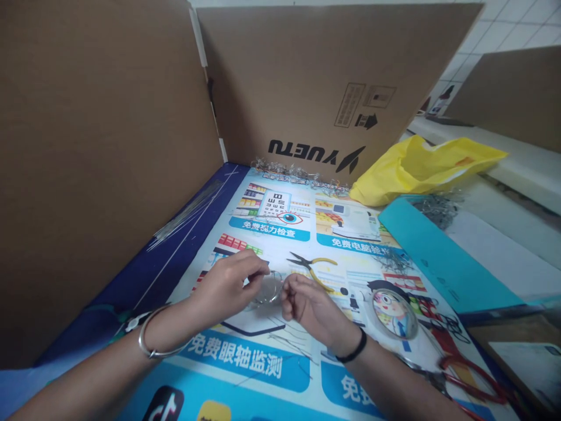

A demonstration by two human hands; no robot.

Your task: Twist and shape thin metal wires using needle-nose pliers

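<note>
Between my hands is a loop of thin silvery wire (277, 289). My left hand (234, 279) is closed, thumb and forefinger pinching the top left of the loop. My right hand (312, 305) has its fingers curled together at the loop's right side; whatever is between those fingertips is too small to make out. Just beyond the right hand, pliers with yellow handles (314, 272) lie with their jaws apart on the printed poster sheet (302, 257). Loose thin wires (289, 345) lie on the sheet below my hands.
Tall cardboard panels (280, 76) stand at the left and back. A bundle of straight wires (188, 213) lies at left. At right are a yellow bag (416, 169), a turquoise folder (442, 257), a tangled wire pile (438, 209), a round magnifying lens (395, 314) and red-handled scissors (475, 374).
</note>
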